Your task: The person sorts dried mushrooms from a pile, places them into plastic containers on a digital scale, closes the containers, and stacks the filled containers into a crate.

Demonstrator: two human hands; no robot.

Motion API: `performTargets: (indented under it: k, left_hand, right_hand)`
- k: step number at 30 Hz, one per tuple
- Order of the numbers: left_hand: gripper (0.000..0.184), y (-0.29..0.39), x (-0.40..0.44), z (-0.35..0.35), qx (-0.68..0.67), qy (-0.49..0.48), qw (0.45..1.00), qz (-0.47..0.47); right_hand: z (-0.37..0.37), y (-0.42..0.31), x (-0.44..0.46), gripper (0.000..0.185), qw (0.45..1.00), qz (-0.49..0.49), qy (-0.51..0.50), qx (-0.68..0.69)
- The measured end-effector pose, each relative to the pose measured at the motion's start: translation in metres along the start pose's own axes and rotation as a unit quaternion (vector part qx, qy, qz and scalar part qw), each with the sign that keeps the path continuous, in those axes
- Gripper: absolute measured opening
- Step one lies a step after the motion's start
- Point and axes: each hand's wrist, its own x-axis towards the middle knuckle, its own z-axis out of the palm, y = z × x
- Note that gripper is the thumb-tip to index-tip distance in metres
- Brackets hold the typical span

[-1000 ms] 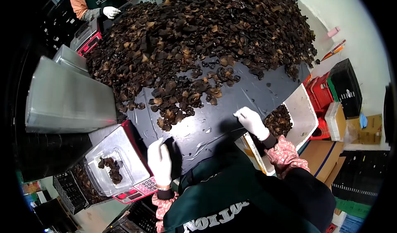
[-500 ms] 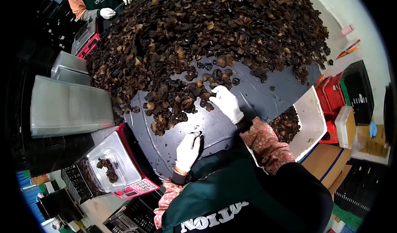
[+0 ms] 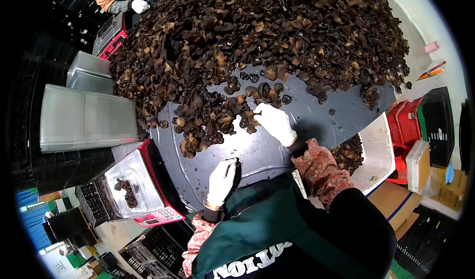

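Note:
My left hand (image 3: 221, 182), in a white glove, is low over the grey tabletop (image 3: 257, 153) near its front edge. Its fingers are pinched, with a small dark piece showing at the tips that looks like wood ear. Farther forward, my right hand (image 3: 276, 123), also white-gloved, reaches the near edge of a big heap of wood ear mushrooms (image 3: 277, 26). Its fingertips are drawn together at a wood ear piece (image 3: 251, 120), partly hidden by the glove. A few loose wood ears (image 3: 267, 90) lie just beyond that hand.
At left stands a red-framed scale (image 3: 141, 180) with wood ears in its tray, beside stacked clear plastic boxes (image 3: 89, 118). A white bin (image 3: 378, 153) with wood ears is at right, near red crates (image 3: 403, 123). Across the heap, a co-worker's gloved hand (image 3: 140, 6) shows.
The view has shifted slightly, so the co-worker sits higher in it. My right fingertips have come closer together at the heap's edge. My left hand stays nearly in place.

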Motion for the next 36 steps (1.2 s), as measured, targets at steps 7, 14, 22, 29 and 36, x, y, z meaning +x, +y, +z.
performTargets:
  k: [7, 14, 22, 29, 36]
  left_hand:
    - [0.019, 0.0, 0.008, 0.003, -0.048, -0.018, 0.997, -0.065]
    - [0.021, 0.011, 0.017, 0.007, -0.079, -0.059, 0.995, -0.034]
    - [0.021, -0.004, 0.035, 0.007, -0.07, -0.034, 0.997, -0.018]
    - [0.027, 0.018, 0.077, 0.028, 0.093, 0.07, 0.972, 0.205]
    - [0.021, -0.004, 0.072, 0.027, 0.04, 0.037, 0.976, 0.21]
  right_hand:
    - [-0.017, 0.014, -0.019, 0.005, 0.986, -0.06, 0.09, 0.128]
    - [-0.076, 0.017, -0.065, 0.014, 0.966, 0.131, -0.057, 0.217]
    - [-0.173, 0.013, -0.14, 0.029, 0.901, 0.131, -0.243, -0.336]
    - [-0.052, -0.015, -0.052, 0.028, 0.996, -0.016, 0.085, -0.032]
    - [0.004, -0.01, -0.013, 0.03, 0.979, -0.149, 0.09, -0.103]
